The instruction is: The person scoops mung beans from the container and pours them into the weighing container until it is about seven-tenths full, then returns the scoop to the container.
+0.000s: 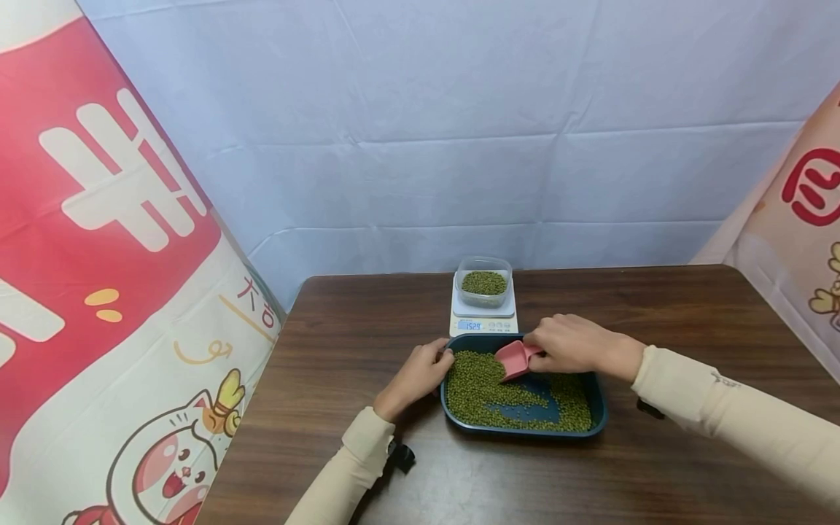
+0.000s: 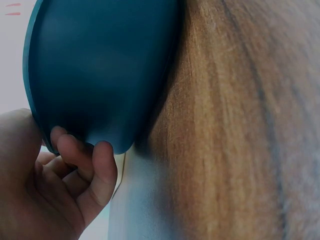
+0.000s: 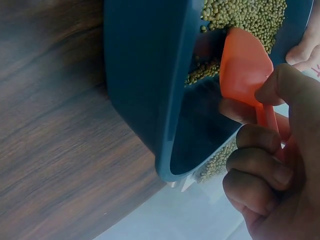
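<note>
A dark blue tray (image 1: pixel 600 419) on the table holds green mung beans (image 1: pixel 474 383), heaped toward its left side, with bare floor showing in the middle. My left hand (image 1: pixel 418 373) grips the tray's far left corner; in the left wrist view its thumb is at the rim and curled fingers lie against the outer wall (image 2: pixel 105 60). By its handle, my right hand (image 1: pixel 577 344) holds a pink scoop (image 1: pixel 514 360) inside the tray. The scoop's front edge meets the beans. In the right wrist view the scoop's bowl (image 3: pixel 245 67) shows no beans on its visible face.
Right behind the tray stands a white kitchen scale (image 1: pixel 483 310) with a lit display. On it sits a clear plastic container (image 1: pixel 484 300) partly filled with the same beans. The brown wooden table (image 1: pixel 354 328) ends at a pale cloth backdrop (image 1: pixel 420 182); printed cloths hang at both sides.
</note>
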`<action>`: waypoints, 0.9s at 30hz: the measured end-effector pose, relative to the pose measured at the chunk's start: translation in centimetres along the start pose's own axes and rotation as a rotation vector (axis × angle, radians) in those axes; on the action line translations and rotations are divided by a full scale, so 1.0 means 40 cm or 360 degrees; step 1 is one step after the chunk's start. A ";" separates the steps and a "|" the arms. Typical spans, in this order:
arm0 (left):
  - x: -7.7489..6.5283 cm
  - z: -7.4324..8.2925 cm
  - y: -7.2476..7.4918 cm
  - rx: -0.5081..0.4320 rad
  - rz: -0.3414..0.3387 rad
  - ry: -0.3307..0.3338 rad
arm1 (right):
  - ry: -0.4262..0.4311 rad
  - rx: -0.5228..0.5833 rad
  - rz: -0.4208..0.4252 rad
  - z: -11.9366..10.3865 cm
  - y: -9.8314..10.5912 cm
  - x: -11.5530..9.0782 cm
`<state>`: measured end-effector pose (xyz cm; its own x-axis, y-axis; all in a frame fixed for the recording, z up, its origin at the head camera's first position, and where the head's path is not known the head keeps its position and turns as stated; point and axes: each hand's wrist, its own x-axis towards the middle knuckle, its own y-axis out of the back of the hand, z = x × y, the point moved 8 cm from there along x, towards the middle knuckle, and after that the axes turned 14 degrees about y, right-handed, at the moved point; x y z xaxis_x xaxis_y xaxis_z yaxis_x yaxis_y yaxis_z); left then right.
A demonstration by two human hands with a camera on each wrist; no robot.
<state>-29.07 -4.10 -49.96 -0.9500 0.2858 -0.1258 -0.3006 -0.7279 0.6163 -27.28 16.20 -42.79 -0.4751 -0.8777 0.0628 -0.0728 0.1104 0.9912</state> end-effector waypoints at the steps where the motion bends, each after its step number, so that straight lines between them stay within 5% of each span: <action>1: 0.000 0.000 0.000 0.0000 0.0000 0.0000 | 0.0003 0.0002 -0.0006 0.000 -0.001 0.003; 27: -0.002 0.002 0.001 -0.0002 -0.0006 -0.0003 | 0.0186 -0.0036 0.0045 -0.027 0.012 0.066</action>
<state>-28.99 -4.11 -49.85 -0.9487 0.2897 -0.1265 -0.3042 -0.7275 0.6150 -27.60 13.44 -42.01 -0.3709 -0.9229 0.1029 -0.0405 0.1268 0.9911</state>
